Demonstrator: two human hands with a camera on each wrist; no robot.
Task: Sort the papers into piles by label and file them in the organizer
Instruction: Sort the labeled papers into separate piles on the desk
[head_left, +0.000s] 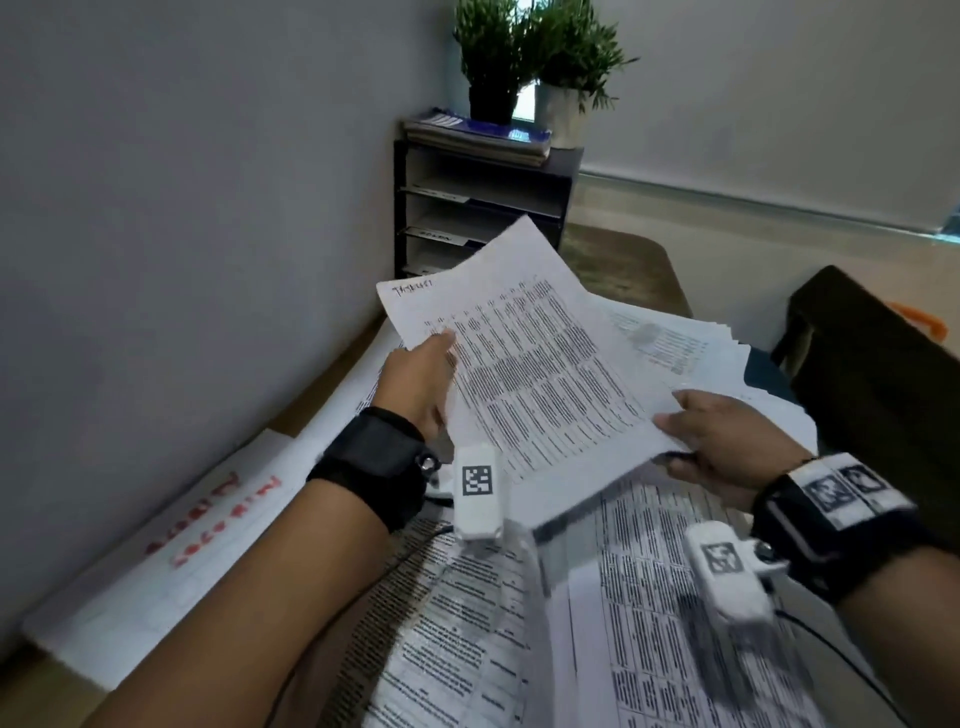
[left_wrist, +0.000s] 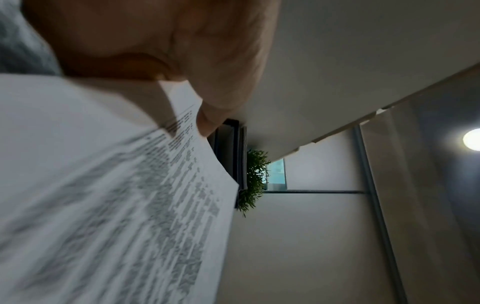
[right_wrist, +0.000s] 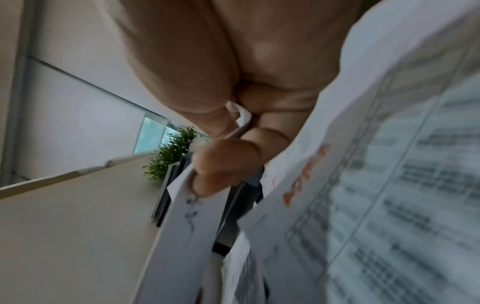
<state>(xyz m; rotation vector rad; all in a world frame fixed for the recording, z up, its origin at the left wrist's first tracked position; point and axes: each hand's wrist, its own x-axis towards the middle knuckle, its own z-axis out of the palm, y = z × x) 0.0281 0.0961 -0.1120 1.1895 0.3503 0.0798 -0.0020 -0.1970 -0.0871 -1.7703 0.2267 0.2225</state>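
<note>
A printed sheet (head_left: 524, 364) with a handwritten label at its top left corner is held up over the table by both hands. My left hand (head_left: 421, 374) pinches its left edge, with the thumb (left_wrist: 207, 115) on the printed side of the sheet (left_wrist: 116, 205). My right hand (head_left: 722, 441) grips the lower right corner, its fingers (right_wrist: 226, 164) curled on the paper's edge (right_wrist: 182, 226). The black organizer (head_left: 478, 208) stands against the wall beyond the sheet, with labelled shelves and some papers in them.
More printed papers (head_left: 519, 623) cover the table under my wrists. A pile with red writing (head_left: 171, 545) lies along the left wall, and another pile (head_left: 675, 338) at the back right. Two potted plants (head_left: 530, 62) and books top the organizer. A dark chair (head_left: 872, 364) stands at the right.
</note>
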